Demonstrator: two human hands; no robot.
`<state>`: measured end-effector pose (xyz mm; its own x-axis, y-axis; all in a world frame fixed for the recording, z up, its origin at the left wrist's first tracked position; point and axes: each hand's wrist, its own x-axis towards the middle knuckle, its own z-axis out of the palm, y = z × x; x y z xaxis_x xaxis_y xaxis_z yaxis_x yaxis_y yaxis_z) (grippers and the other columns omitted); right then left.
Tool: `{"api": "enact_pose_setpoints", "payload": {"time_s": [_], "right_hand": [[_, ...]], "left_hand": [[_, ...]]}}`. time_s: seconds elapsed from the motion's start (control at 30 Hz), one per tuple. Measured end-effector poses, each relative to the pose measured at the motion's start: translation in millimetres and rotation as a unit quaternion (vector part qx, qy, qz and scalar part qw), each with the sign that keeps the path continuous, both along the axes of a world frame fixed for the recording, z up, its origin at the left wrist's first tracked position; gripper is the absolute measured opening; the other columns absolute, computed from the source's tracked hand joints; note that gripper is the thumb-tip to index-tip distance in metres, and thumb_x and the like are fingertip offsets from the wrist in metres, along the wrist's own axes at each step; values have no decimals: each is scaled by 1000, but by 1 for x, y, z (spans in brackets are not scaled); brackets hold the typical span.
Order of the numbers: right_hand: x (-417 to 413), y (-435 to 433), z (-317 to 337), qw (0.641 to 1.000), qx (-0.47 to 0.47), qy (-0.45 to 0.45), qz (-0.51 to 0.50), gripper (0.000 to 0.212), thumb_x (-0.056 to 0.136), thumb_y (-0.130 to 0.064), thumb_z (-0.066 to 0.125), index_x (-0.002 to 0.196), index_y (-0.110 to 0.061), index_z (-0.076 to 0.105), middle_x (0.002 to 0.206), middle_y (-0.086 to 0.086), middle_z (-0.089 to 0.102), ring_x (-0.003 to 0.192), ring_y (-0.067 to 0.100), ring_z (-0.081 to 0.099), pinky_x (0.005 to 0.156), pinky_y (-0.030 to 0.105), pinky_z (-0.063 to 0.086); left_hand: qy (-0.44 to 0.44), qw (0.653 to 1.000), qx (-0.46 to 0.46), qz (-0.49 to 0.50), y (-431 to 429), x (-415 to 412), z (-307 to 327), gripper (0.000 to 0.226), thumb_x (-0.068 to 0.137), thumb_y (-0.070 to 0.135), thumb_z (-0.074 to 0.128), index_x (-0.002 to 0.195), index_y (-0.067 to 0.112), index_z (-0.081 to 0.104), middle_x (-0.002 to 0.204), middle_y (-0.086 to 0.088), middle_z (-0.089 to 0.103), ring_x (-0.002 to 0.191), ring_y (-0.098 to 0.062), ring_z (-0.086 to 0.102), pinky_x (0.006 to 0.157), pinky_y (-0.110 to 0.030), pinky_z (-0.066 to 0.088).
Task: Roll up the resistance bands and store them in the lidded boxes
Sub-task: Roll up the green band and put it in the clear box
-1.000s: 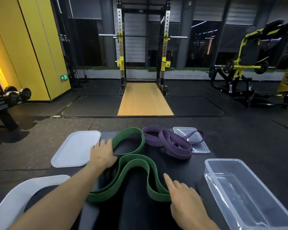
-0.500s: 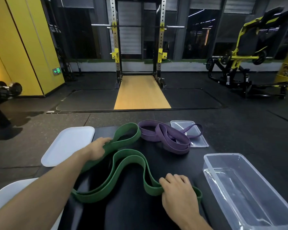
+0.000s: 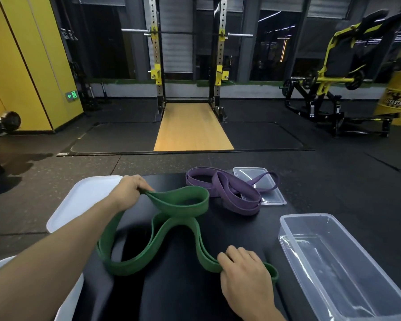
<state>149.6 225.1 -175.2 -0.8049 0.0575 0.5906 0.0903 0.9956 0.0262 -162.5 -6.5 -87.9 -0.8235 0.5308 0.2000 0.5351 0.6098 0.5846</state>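
Head view: left hand (image 3: 130,189) and right hand (image 3: 245,276) are gripping the twisted green band (image 3: 169,205); kinks are probably threatening a lumpy roll.

A black padded table (image 3: 171,295) carries a green band (image 3: 178,205) looped at centre, a purple band (image 3: 236,195) at 1 o'clock lying partly on a clear lid (image 3: 272,196), a clear box (image 3: 333,262) at 4 o'clock and a white lid (image 3: 83,200) at 10 o'clock.
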Motion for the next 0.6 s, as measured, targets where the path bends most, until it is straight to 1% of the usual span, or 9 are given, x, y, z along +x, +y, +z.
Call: {"api": "enact_pose_setpoints", "payload": {"time_s": [0.03, 0.07, 0.1, 0.17, 0.23, 0.33, 0.4, 0.5, 0.6], "right_hand": [[-1, 0, -1, 1000, -1, 7, 0, 15, 71, -14, 47, 73, -24, 57, 72, -6, 47, 63, 20, 47, 69, 31, 38], [-1, -1, -1, 1000, -4, 15, -2, 15, 70, -13, 47, 72, -24, 56, 71, -6, 47, 63, 20, 47, 69, 30, 39], [-3, -1, -2, 1000, -7, 23, -6, 15, 69, -12, 48, 71, -24, 56, 70, -5, 46, 62, 20, 47, 68, 30, 40], [-5, -1, -4, 999, -11, 33, -11, 15, 66, -10, 50, 70, -23, 55, 69, -4, 45, 61, 21, 46, 68, 30, 40], [-6, 0, -6, 999, -7, 34, -12, 15, 62, -10, 53, 69, -23, 55, 69, -3, 44, 61, 21, 45, 69, 30, 36], [-8, 1, -8, 999, -5, 40, -11, 16, 58, -10, 55, 68, -22, 53, 68, -2, 43, 59, 23, 44, 68, 30, 33], [-10, 1, -7, 998, -11, 54, -12, 18, 55, -9, 56, 66, -22, 51, 67, -1, 41, 57, 23, 42, 67, 29, 32], [-12, -1, -4, 996, -24, 85, -16, 19, 53, -7, 52, 62, -23, 45, 64, 0, 37, 55, 23, 38, 65, 28, 32], [-14, -2, -4, 995, -25, 100, -16, 20, 52, -7, 50, 61, -23, 42, 63, 0, 36, 54, 23, 37, 63, 29, 33]], "left_hand": [[24, 1000, 4, 9, 6, -1, -3, 96, 75, -31, 38, 65, 59, 69, 98, 0, 66, 94, -19, 63, 88, -19, 46], [45, 999, 10, 19, 12, -2, -4, 92, 78, -31, 39, 73, 57, 68, 98, 2, 66, 94, -18, 63, 88, -16, 45], [63, 998, 15, 26, 19, -2, -5, 87, 81, -30, 41, 77, 53, 69, 99, 4, 65, 95, -16, 62, 88, -16, 46], [101, 994, -1, 37, 32, -5, -7, 83, 85, -25, 46, 80, 55, 69, 101, 11, 62, 97, -14, 60, 91, -22, 50], [122, 990, -44, 51, 45, -4, -4, 78, 89, -19, 49, 83, 55, 72, 103, 15, 60, 103, -15, 56, 90, -31, 52], [114, 985, -102, 85, 65, 2, 4, 69, 91, -14, 45, 97, 47, 78, 111, 11, 60, 114, -22, 49, 87, -39, 51], [109, 981, -113, 110, 78, 2, 5, 68, 91, -12, 43, 102, 44, 79, 116, 7, 64, 116, -26, 51, 90, -44, 53], [109, 979, -130, 118, 98, 2, 7, 60, 93, -9, 46, 111, 40, 78, 125, 2, 64, 120, -29, 52, 94, -45, 50], [129, 976, -131, 116, 117, 3, 5, 54, 95, -3, 49, 121, 38, 74, 125, 0, 65, 119, -30, 53, 94, -46, 51]]}}
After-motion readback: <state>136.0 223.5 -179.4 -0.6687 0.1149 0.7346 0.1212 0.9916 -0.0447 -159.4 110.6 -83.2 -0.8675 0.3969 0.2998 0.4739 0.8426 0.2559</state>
